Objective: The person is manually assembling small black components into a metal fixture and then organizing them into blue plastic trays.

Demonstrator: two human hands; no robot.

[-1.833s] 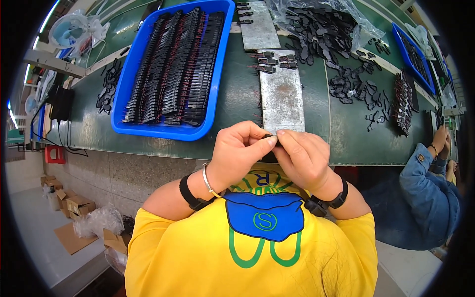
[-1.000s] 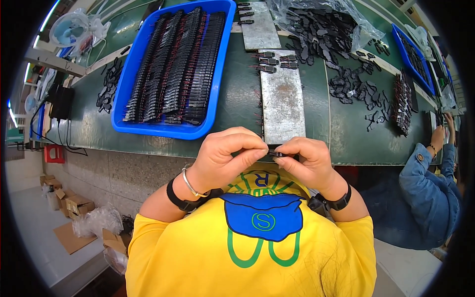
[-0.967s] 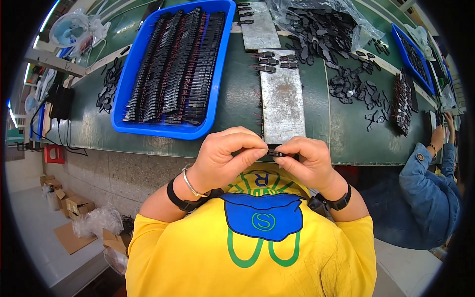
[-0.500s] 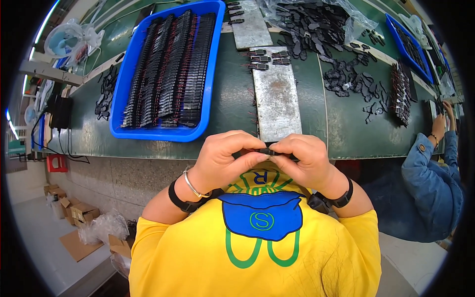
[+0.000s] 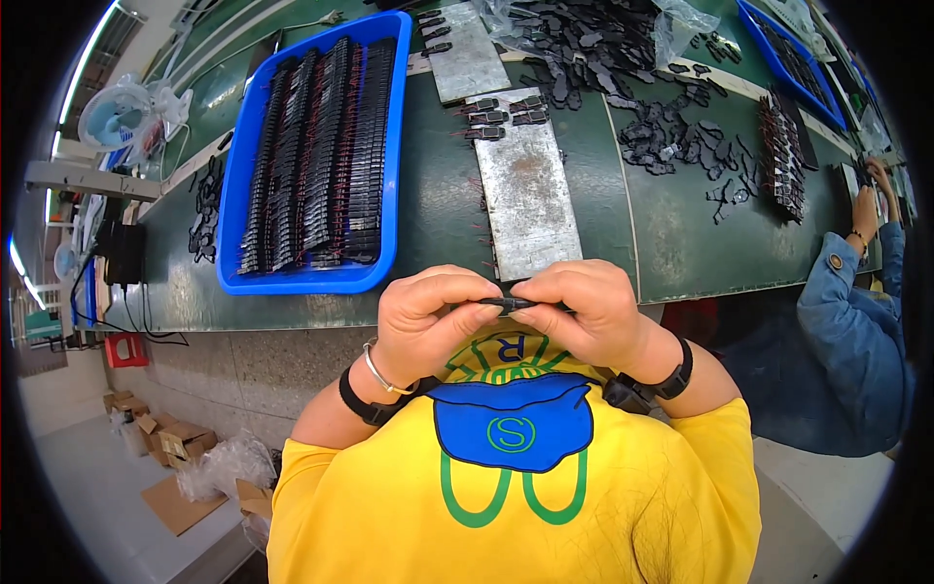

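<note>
In front of my chest, at the table's near edge, my left hand (image 5: 428,313) and my right hand (image 5: 592,310) pinch a small black plastic part (image 5: 508,305) between thumbs and forefingers. The left fingers have one end, the right fingers the other, and they cover much of it. Just beyond my hands lies a worn metal plate (image 5: 530,200). Several small black pieces with thin red wires (image 5: 488,118) rest on its far end. To the left, a blue tray (image 5: 302,283) holds long rows of similar black pieces with red wires (image 5: 321,156).
A second metal plate (image 5: 465,58) lies farther back. Loose black flat parts (image 5: 676,136) are heaped on the green table (image 5: 438,195), near clear plastic bags (image 5: 681,34). A wired block (image 5: 783,161) stands right. A co-worker's sleeve (image 5: 837,292) is far right; a fan (image 5: 112,117) far left.
The view has shifted slightly, so the tray and plates appear farther left and a little lower. Both hands still pinch the black part, which now looks turned a little between the fingertips.
</note>
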